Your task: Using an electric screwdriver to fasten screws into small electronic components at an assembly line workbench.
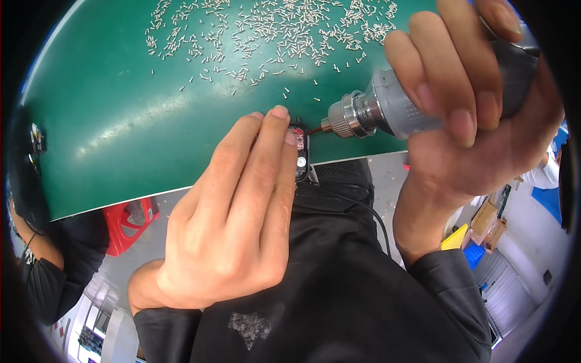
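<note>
A small black plastic case (pixel 303 148), red and white inside, sits at the near edge of the green tabletop (pixel 121 121), bare surface leftward. The left hand (pixel 236 212) partly covers it, grip unclear; the right hand (pixel 475 133) grips a grey cylindrical power screwdriver (pixel 393 100).

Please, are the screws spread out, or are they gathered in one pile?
Spread out: the screws lie scattered across the green table.

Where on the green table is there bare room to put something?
The widest bare patch of the table lies left of the left hand and scattered screws. A narrow strip lies between the power screwdriver and the near edge. Screws crowd the far middle.
</note>
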Available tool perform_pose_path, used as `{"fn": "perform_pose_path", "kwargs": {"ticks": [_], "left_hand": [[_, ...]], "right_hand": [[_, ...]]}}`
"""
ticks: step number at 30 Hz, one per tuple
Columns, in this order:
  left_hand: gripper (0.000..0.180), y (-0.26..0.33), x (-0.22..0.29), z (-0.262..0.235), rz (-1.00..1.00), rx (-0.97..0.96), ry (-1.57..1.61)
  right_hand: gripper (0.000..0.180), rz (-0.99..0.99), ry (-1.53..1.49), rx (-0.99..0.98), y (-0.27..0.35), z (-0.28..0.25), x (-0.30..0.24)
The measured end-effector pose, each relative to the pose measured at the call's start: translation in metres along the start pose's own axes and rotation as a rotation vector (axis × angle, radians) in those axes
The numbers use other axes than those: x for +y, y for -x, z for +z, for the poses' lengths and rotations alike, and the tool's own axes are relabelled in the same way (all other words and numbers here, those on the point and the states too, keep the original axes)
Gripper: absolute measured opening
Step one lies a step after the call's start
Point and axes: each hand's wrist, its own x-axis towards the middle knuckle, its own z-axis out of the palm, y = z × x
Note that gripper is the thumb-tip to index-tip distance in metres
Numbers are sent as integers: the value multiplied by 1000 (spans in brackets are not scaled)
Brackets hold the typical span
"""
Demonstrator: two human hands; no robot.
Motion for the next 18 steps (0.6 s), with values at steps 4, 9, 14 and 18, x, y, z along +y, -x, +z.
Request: {"fn": "perform_pose_path", "kwargs": {"ticks": [4, 9, 14, 18], "left_hand": [[44, -2, -2, -2, 16, -18, 16], [44, 2, -1, 4, 17, 66, 2], [45, 7, -3, 11, 60, 122, 24], [45, 7, -1, 12, 57, 128, 26]], "right_hand": [[25, 40, -58, -33, -6, -6, 1], [26, 115, -138, -114, -13, 6, 11], [26, 200, -225, -211, -26, 3, 17], [27, 242, -275, -260, -35, 3, 22]]}}
